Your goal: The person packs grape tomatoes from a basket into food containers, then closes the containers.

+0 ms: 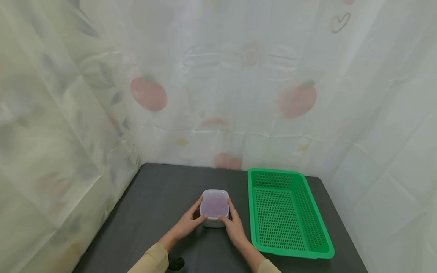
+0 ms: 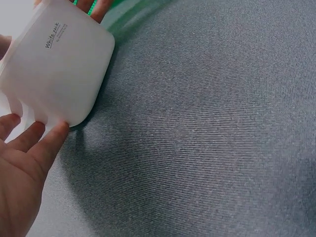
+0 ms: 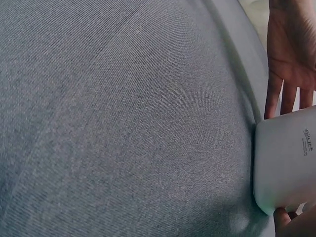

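Note:
A white plastic food container [image 1: 213, 223] with a translucent lid [image 1: 214, 203] stands on the dark table, something pinkish showing faintly through the lid. My left hand [image 1: 187, 224] holds its left side, thumb at the near left corner and fingers along the wall. On the opposite side my right hand [image 1: 236, 230] grips it the same way, thumb at the near right corner. Small print reading "White pack" marks the container's wall [image 2: 74, 69] in the left wrist view. The right wrist view shows the container [image 3: 281, 168] between both hands.
A green perforated plastic basket [image 1: 251, 212] lies to the right of the container on the dark table [image 1: 146, 212]. Printed curtains [image 1: 218, 94] hang behind and along both sides. A small black object [image 1: 176, 264] is by the left wrist.

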The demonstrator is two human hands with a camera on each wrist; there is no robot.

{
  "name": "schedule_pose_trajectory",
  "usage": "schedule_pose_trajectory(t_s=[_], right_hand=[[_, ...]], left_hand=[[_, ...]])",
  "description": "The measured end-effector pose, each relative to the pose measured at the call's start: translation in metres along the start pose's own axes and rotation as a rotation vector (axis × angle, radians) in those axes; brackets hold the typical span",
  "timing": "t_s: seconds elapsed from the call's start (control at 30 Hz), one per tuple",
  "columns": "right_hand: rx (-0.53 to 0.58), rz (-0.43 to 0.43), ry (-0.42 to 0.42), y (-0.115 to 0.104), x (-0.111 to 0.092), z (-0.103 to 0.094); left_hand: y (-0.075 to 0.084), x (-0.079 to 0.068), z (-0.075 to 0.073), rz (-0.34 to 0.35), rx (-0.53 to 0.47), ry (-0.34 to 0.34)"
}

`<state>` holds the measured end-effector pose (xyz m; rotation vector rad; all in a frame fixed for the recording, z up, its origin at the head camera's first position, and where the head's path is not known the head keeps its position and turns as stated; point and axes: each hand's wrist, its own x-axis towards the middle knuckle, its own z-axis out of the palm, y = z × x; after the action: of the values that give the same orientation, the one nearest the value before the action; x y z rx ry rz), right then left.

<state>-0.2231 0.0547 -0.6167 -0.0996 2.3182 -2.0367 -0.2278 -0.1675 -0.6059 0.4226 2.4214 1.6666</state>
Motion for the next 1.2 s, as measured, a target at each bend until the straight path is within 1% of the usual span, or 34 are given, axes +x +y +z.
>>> schedule_pose_trajectory(t_s=[0.13,0.23,0.37,0.5,0.57,0.77,0.93,1.03,1.2], right_hand=[[-0.015,0.013,0.027,-0.005,-0.001,0.001],[-0.039,0.006,0.040,-0.010,-0.001,0.001],[-0.063,-0.001,0.023,-0.013,0.000,0.003],[-0.072,0.013,0.015,-0.013,0.001,0.008],[-0.073,0.017,0.019,-0.015,0.000,0.010],[-0.153,-0.034,0.012,-0.027,-0.011,0.014],[-0.232,-0.031,-0.033,-0.043,-0.024,0.012],[-0.275,-0.043,-0.062,-0.053,-0.030,0.007],[-0.296,-0.097,-0.139,-0.073,-0.040,-0.008]], left_hand=[[0.005,0.000,-0.001,-0.013,-0.002,0.005],[0.007,0.000,-0.002,-0.018,0.007,0.011],[0.005,0.002,-0.004,-0.007,0.028,0.016],[0.005,0.002,-0.005,-0.002,0.028,-0.001],[0.006,0.001,-0.006,-0.010,0.033,-0.014],[0.014,-0.001,-0.016,-0.019,0.109,-0.033],[0.022,-0.003,-0.027,-0.037,0.188,-0.041],[0.028,-0.003,-0.036,-0.024,0.254,-0.024],[0.042,-0.004,-0.051,0.014,0.379,0.016]])
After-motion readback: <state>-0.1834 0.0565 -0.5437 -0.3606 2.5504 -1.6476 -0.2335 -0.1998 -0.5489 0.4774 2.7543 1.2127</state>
